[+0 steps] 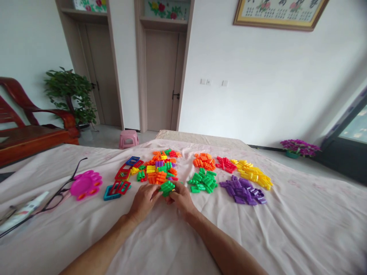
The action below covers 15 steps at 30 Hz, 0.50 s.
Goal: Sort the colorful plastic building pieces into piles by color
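Between my two hands is a cluster of green plastic building pieces (166,188), with joined tube-like shapes. My left hand (145,199) pinches its left side, and my right hand (181,198) grips its right side; some fingertips are hidden behind it. Just beyond lies a mixed-colour pile of similar pieces (157,177). Right of my right hand is a heap of loose green pieces (204,181). Orange pieces (204,161), red pieces (226,164), yellow pieces (254,172) and purple pieces (243,191) lie in separate heaps farther right.
Left of the piles are coloured window-like frame pieces (122,175), a pink paw-shaped tray (86,184), eyeglasses (56,198) and a white tube (27,210). A wrinkled pale cloth (301,221) covers the surface. A pink stool (129,139) stands beyond its far edge.
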Available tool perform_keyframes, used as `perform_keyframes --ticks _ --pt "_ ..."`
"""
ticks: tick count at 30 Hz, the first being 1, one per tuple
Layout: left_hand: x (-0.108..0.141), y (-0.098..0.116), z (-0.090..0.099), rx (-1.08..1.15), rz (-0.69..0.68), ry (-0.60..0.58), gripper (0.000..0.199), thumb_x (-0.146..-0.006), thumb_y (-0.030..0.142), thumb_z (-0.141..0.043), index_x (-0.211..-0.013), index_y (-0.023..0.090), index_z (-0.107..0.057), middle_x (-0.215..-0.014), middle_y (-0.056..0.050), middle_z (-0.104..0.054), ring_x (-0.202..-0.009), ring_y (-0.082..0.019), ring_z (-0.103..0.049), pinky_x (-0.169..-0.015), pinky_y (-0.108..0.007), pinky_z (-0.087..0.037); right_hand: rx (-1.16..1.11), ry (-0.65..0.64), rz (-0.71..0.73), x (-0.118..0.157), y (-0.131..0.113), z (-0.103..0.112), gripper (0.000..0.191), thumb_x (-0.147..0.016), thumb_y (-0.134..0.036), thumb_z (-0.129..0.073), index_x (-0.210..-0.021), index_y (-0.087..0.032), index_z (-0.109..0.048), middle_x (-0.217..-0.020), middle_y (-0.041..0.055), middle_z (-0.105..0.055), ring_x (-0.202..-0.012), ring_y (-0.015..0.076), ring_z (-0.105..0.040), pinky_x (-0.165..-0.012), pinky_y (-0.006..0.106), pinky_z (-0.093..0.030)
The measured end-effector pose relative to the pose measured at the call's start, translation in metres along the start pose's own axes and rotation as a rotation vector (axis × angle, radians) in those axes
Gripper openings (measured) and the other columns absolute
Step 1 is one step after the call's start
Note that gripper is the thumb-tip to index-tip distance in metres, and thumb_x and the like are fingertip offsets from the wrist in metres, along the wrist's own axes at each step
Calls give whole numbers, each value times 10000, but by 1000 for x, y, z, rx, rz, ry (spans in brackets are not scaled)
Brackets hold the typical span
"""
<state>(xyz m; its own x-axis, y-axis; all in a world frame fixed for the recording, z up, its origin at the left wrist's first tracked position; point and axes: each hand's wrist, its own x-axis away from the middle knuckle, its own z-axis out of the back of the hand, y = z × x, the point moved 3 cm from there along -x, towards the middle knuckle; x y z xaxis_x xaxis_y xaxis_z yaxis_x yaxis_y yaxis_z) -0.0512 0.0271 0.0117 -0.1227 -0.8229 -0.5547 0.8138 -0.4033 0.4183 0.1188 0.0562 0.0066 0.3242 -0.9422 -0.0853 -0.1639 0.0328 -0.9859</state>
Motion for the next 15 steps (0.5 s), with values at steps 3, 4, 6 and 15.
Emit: perform_keyframes --ticks 3,4,6,15 --pt "1 2 -1 -8 12 -8 176 -930 337 -602 -920 205 -718 -854 -62 -752 -825 -231 -683 -767 -361 -517 59 -8 36 2 -2 1 380 -759 -417 -717 -1056 -184 -666 -612 -27 -629 -532 150 -593 -496 237 -450" --pt "1 2 -1 -7 9 -16 163 -927 330 -608 -914 208 -715 -852 -56 -752 -827 -228 -683 -764 -355 -514 93 -4 68 2 -3 2 386 -780 -475 -718 -1029 -184 -669 -596 -31 -612 -516 143 -578 -485 233 -432" --pt "2 3 -1 1 -3 -36 135 -924 314 -616 -920 220 -713 -877 -41 -761 -847 -218 -690 -781 -346 -508 152 36 134 1 -8 7 396 -818 -552 -688 -954 -181 -667 -564 -41 -573 -486 125 -535 -476 230 -405" --pt "5 -5 -3 -8 30 -59 168 -924 323 -628 -1027 236 -728 -994 -38 -787 -913 -209 -709 -857 -363 -500 416 454 278 -25 -62 104 442 -812 -558 -611 -998 -162 -678 -692 -10 -609 -546 141 -545 -516 250 -422"
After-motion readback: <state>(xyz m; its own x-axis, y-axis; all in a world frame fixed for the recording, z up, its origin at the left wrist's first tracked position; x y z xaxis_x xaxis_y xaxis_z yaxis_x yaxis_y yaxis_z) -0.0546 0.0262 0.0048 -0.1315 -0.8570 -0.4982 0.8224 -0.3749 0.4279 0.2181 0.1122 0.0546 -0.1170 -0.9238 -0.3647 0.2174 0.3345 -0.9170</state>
